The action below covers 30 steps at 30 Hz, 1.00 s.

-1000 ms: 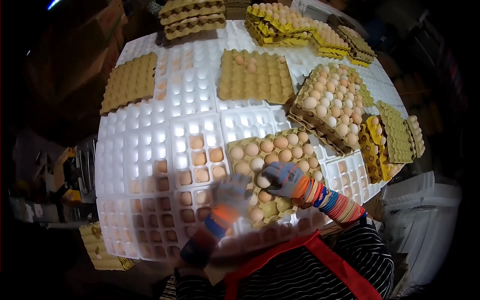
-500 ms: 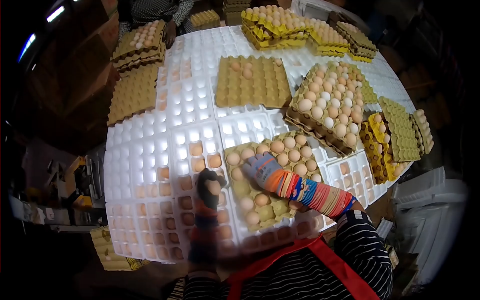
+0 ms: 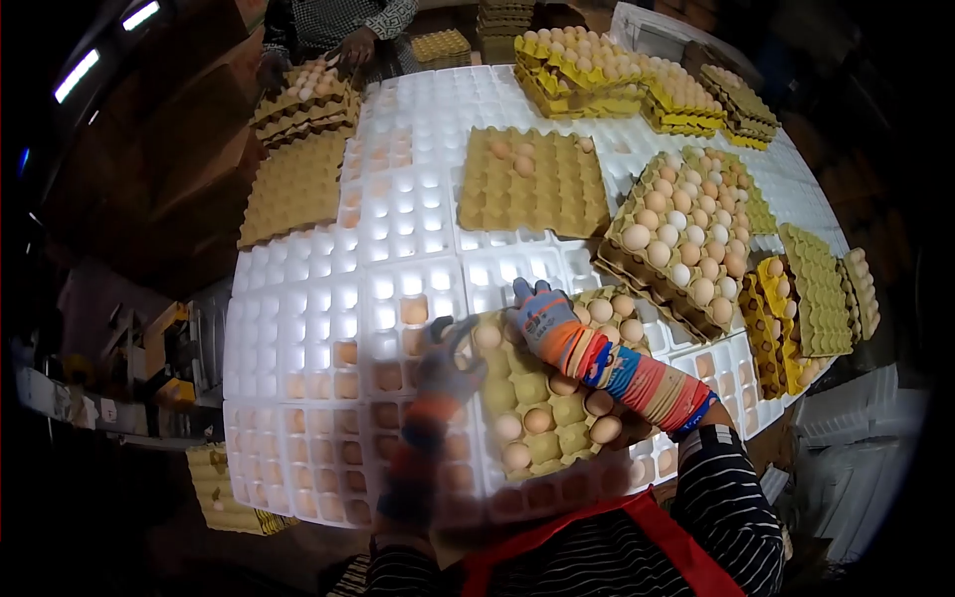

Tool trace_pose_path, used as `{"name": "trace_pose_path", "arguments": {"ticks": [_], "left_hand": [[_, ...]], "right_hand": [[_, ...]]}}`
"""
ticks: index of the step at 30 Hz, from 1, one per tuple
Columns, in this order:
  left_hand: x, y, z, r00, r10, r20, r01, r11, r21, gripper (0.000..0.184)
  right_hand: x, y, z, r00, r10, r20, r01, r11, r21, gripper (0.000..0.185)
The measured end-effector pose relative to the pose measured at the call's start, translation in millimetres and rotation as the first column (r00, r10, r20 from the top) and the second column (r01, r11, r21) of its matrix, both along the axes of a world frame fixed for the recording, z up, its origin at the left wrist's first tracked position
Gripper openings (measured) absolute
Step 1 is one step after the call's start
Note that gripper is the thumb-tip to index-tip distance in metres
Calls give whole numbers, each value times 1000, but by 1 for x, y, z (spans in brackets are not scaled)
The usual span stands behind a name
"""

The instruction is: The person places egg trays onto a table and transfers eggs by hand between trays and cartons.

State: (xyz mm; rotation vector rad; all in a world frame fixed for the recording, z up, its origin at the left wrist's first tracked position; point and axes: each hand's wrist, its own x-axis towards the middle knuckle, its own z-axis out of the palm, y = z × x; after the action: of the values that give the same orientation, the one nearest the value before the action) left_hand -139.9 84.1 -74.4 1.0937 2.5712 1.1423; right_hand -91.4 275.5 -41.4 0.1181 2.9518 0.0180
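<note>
In the lower middle of the head view lies an egg tray (image 3: 545,453) of brown pulp, part filled with pale and brown eggs, several cups bare. My right hand (image 3: 542,316), in a grey glove with an orange cuff, reaches over its far edge. Its fingers are spread above the eggs there; the palm side is hidden. Just left of that tray, my left hand (image 3: 451,363) is over the white moulded tray (image 3: 398,438) and smeared by motion. Thumb and fingers look apart, and I make out no egg between them. A brown egg (image 3: 413,308) sits in a white cup beside it.
A heaped stack of egg trays (image 3: 686,224) stands to the right. Behind is a brown tray (image 3: 532,194) with a few eggs. Yellow trays (image 3: 582,75) line the back. Across the table, a person's hands (image 3: 353,50) are at another stack (image 3: 303,109).
The view has shifted, so the table appears farther right and lower. My left hand, which held an egg, has turned and moved toward the tray. Fewer eggs show near my right hand.
</note>
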Motion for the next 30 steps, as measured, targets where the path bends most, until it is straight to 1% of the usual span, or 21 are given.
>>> {"name": "trace_pose_path", "arguments": {"ticks": [1, 2, 3, 6, 8, 10, 11, 12, 14, 15, 17, 19, 20, 22, 24, 25, 26, 27, 28, 29, 30], "left_hand": [[3, 10, 9, 992, -5, -124, -25, 970, -243, 60], [7, 22, 25, 970, -39, -240, -80, 881, -467, 61], [10, 37, 39, 989, -16, -147, -80, 778, -623, 62], [-10, 32, 11, 980, -75, -182, 2, 929, -370, 52], [-21, 15, 5, 996, 84, -11, -85, 990, -116, 49], [-45, 3, -12, 972, 200, 125, -216, 967, 135, 47], [-53, 3, -15, 942, 335, -30, -330, 938, 100, 46], [-56, 3, -8, 929, 369, -26, -370, 928, -37, 46], [-73, 10, -23, 947, 263, -185, -303, 923, -239, 41], [-77, 12, -25, 952, 255, -172, -295, 914, -278, 41], [-85, 20, -23, 961, 235, -148, -273, 896, -349, 40], [-109, 21, -26, 941, 305, -148, -334, 907, -254, 44], [-119, 23, -25, 915, 363, -174, -396, 891, -224, 44], [-136, 27, -24, 928, 353, -118, -369, 838, -402, 41], [-142, 32, -7, 949, 308, -68, -293, 780, -554, 42], [-159, 28, -29, 931, 363, -47, -340, 811, -477, 42], [-166, 16, -38, 930, 353, 104, -338, 932, -133, 40], [-173, 6, -45, 818, 311, 483, -447, 872, 197, 37], [-179, -1, -52, 644, 98, 759, -612, 661, 434, 33], [-180, -6, -56, 675, 98, 732, -667, 506, 547, 27], [-184, -10, -60, 792, 165, 587, -588, 464, 663, 26]], "right_hand": [[-5, -1, -5, 999, 19, 26, -20, 999, 34, 37], [0, 1, 27, 997, 16, 79, -11, 998, -67, 40], [3, 7, 36, 996, -64, 64, 74, 983, -170, 42], [-6, 18, 44, 963, -268, -41, 235, 900, -368, 46], [-26, 18, 26, 975, -202, -93, 170, 947, -274, 46], [-49, 14, 12, 995, -97, 40, 102, 981, -165, 47], [-56, 15, 6, 992, -85, 96, 101, 981, -166, 47], [-64, 17, 1, 989, -113, 95, 131, 971, -201, 46], [-78, 21, -5, 981, -170, 97, 191, 944, -269, 46], [-82, 18, -7, 989, -143, 46, 150, 958, -243, 44], [-97, 13, -2, 984, -84, 155, 105, 985, -134, 45], [-105, 8, 12, 965, -14, 262, 28, 998, -52, 43], [-108, 6, 8, 978, -16, 209, 34, 996, -81, 45], [-117, 6, -9, 994, -27, 104, 41, 990, -137, 49], [-130, -2, -34, 982, -148, -121, 77, 884, -461, 42], [-136, -10, -44, 955, -150, -256, -14, 840, -543, 40], [-141, -17, -53, 908, -166, -385, -114, 786, -608, 38], [-148, -21, -62, 900, -108, -422, -200, 759, -619, 34], [-150, -22, -69, 903, -36, -429, -226, 808, -544, 31], [-150, -22, -72, 901, 35, -432, -255, 849, -463, 29], [-149, -22, -74, 899, 105, -424, -282, 881, -379, 27]]}}
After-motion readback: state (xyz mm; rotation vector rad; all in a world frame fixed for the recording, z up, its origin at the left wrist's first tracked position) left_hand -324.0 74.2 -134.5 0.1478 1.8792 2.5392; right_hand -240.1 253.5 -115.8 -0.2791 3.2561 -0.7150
